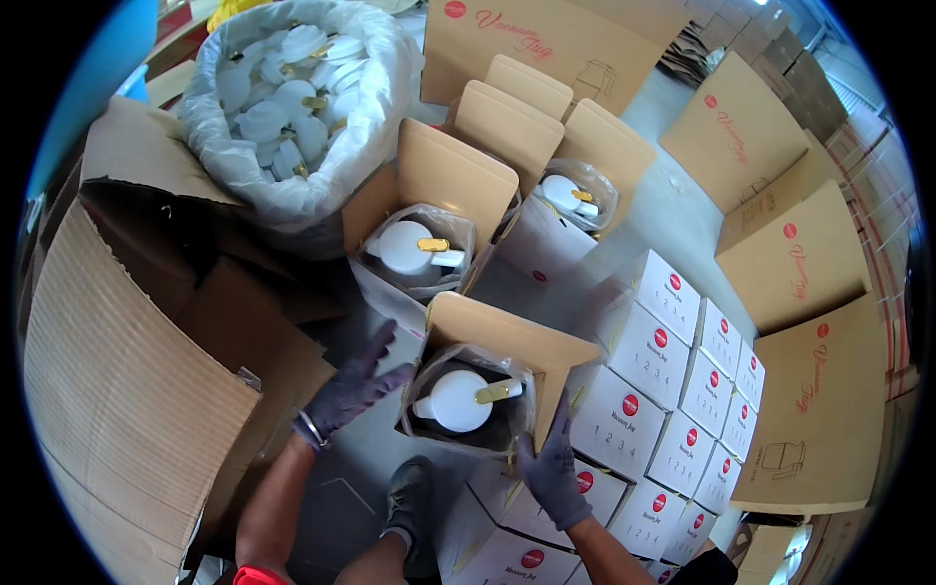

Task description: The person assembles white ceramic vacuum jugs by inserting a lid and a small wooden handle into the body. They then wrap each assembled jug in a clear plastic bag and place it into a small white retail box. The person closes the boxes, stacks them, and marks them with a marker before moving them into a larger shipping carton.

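An open carton [507, 330] stands before me with its flaps raised. Inside, in a clear plastic bag [526, 398], sits a white vacuum jug [458, 402] with a gold lever on its lid. My right hand [558, 473], in a grey glove, lies against the carton's right front side, fingers stretched upward. My left hand [356, 388], also gloved, is spread open just left of the carton, apart from it. Behind are more open cartons, one with a bagged white jug [405, 248], another with a similar jug [561, 193].
Stacked white boxes [636, 339] fill the right side. A plastic-lined bin [210, 146] of white lids [292, 102] stands at back left. A large open cardboard box [127, 390] is at left. Big brown cartons [795, 263] line the far right and back. My shoe [409, 497] is below.
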A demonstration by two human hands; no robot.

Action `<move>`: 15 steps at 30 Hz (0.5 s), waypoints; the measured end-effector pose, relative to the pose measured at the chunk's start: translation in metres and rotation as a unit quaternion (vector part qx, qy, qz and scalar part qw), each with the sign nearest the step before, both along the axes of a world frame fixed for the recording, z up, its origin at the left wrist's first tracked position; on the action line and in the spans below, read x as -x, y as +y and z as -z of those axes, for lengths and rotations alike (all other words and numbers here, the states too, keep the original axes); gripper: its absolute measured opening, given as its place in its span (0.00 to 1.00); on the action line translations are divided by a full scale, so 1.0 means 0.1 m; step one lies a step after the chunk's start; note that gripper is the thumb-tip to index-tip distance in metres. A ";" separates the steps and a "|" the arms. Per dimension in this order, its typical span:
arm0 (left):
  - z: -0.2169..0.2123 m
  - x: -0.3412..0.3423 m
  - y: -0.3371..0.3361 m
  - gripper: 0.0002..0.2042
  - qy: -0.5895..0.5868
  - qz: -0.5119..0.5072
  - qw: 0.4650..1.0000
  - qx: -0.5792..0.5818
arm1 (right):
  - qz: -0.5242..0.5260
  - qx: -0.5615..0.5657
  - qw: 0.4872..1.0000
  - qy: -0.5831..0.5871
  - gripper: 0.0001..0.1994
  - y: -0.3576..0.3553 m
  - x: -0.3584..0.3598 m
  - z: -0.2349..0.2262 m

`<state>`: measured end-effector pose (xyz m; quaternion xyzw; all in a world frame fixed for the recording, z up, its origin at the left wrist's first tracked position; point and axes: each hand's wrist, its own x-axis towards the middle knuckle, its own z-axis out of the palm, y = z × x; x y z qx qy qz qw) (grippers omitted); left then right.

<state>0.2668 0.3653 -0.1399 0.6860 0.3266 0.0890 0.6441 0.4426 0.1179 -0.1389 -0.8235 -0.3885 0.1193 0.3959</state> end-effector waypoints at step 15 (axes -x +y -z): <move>0.17 -0.65 -0.15 0.52 0.020 0.069 0.949 -0.308 | -0.103 0.222 0.939 -0.240 0.48 0.36 0.24 -0.10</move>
